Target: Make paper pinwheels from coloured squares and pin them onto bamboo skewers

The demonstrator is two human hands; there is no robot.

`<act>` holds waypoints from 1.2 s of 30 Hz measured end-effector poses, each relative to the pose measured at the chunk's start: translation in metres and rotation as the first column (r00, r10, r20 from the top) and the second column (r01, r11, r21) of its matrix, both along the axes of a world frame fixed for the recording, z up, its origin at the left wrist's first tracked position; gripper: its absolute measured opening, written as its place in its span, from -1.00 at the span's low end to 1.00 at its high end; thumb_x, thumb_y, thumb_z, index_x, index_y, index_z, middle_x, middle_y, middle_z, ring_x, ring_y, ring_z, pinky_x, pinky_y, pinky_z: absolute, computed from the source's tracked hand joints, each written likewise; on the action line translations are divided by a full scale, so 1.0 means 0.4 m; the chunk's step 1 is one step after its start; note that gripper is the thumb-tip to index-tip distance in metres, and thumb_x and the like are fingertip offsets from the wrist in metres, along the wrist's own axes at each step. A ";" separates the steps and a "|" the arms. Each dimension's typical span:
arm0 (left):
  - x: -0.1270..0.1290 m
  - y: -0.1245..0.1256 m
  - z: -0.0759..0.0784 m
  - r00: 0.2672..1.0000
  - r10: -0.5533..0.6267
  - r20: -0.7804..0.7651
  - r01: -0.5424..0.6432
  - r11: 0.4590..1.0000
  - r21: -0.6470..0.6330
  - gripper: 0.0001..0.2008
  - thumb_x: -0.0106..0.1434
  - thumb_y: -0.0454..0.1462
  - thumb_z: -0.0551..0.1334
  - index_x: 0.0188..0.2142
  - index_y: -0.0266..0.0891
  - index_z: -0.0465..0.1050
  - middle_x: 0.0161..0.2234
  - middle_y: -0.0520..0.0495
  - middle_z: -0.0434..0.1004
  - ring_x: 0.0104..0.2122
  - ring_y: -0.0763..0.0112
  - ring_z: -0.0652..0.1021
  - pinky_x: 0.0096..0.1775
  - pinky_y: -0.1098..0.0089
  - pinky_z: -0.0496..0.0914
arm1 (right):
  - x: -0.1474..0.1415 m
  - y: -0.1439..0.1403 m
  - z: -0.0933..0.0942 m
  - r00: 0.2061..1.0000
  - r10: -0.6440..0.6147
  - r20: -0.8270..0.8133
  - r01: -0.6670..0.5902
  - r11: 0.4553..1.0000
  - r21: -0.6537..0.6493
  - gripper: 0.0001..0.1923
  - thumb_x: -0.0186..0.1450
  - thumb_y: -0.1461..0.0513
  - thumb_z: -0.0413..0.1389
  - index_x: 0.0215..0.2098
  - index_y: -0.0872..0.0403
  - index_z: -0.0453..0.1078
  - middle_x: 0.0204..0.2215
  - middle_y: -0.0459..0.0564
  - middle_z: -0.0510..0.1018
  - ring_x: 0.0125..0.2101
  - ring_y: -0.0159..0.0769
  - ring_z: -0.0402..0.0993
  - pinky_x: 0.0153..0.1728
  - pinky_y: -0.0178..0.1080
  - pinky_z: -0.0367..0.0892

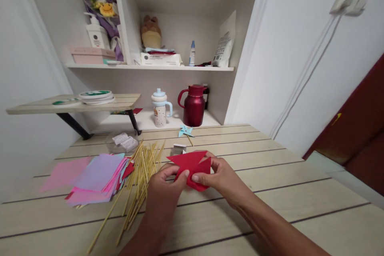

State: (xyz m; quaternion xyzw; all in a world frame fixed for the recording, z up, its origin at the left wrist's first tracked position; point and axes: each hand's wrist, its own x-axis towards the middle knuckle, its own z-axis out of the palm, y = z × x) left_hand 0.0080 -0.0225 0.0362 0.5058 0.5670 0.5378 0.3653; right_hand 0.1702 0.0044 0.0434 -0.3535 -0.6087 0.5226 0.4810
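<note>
Both hands hold a piece of red paper [192,163] just above the slatted table, its upper edge spread into pointed flaps. My left hand [166,184] grips the left side, thumb pressed near the paper's middle. On the right side, my right hand [220,176] pinches it, with the thumb on the front and the fingers partly hidden behind. Past the hands, a small grey-white box [179,149] stands on the table. A light blue paper pinwheel [185,131] on a stick lies farther back. Left of my left hand is a heap of thin wooden sticks [144,168].
Pink and lilac paper sheets [99,174] are stacked at the left. Behind them sits a clear container [122,143] with white packets. A small raised shelf [120,102] stands at the back left. A cup [160,112] and a dark red jug [194,106] stand at the back.
</note>
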 end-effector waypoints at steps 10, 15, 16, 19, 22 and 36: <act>-0.001 0.006 -0.016 0.986 0.109 -0.127 -0.079 0.972 0.221 -0.91 0.00 -0.23 0.32 -0.56 -0.16 0.56 -0.47 0.02 0.57 -0.42 0.35 0.55 -0.28 0.41 0.39 | -0.007 0.001 -0.009 1.000 -0.019 0.010 0.019 1.000 0.023 -0.80 0.00 0.15 0.40 -0.44 0.05 0.59 0.04 0.08 0.45 0.02 -0.06 0.40 -0.05 -0.12 0.35; -0.001 0.002 -0.010 0.970 0.081 -0.228 -0.014 0.960 0.280 -0.90 0.04 -0.27 0.28 -0.56 -0.18 0.56 -0.50 0.01 0.57 -0.44 0.37 0.56 -0.32 0.43 0.38 | -0.003 0.004 -0.011 0.999 -0.034 0.030 0.034 0.999 0.004 -0.80 0.04 0.13 0.38 -0.42 0.07 0.59 -0.02 0.08 0.48 -0.10 -0.11 0.46 -0.14 -0.13 0.39; -0.001 0.001 -0.008 0.968 0.082 -0.236 -0.013 0.960 0.280 -0.90 0.04 -0.28 0.28 -0.56 -0.18 0.56 -0.49 0.00 0.57 -0.44 0.36 0.56 -0.32 0.42 0.38 | -0.002 0.004 -0.013 0.998 -0.038 0.048 0.038 0.999 0.008 -0.82 0.05 0.13 0.37 -0.44 0.07 0.58 -0.03 0.07 0.49 -0.12 -0.13 0.47 -0.16 -0.13 0.39; 0.003 -0.001 -0.004 0.967 0.073 -0.243 -0.009 0.967 0.256 -0.89 0.04 -0.28 0.28 -0.55 -0.18 0.57 -0.48 -0.02 0.59 -0.43 0.34 0.57 -0.31 0.40 0.37 | 0.000 0.004 -0.016 0.985 -0.096 0.144 0.077 0.988 0.137 -0.89 0.08 0.19 0.34 -0.53 0.05 0.55 -0.12 0.05 0.55 -0.11 -0.13 0.46 -0.05 -0.08 0.34; 0.008 0.000 -0.006 0.972 0.071 -0.226 -0.018 0.973 0.231 -0.89 0.03 -0.29 0.28 -0.57 -0.17 0.56 -0.49 -0.01 0.58 -0.43 0.34 0.56 -0.30 0.39 0.37 | -0.001 0.002 -0.016 0.965 -0.173 0.195 0.110 0.948 0.298 -0.93 0.10 0.27 0.30 -0.54 0.02 0.54 -0.26 0.01 0.59 -0.08 -0.13 0.45 0.04 -0.06 0.26; -0.006 0.017 -0.012 0.958 0.217 0.189 -0.235 0.969 0.078 -0.56 0.28 0.03 0.16 0.05 -0.10 0.46 0.13 -0.15 0.46 0.17 0.11 0.40 0.20 0.09 0.21 | -0.019 0.009 -0.026 0.914 -0.171 -0.368 0.088 0.969 -0.232 -0.79 0.04 0.20 0.37 -0.38 0.15 0.58 -0.42 0.00 0.65 -0.41 -0.29 0.44 -0.31 -0.27 0.29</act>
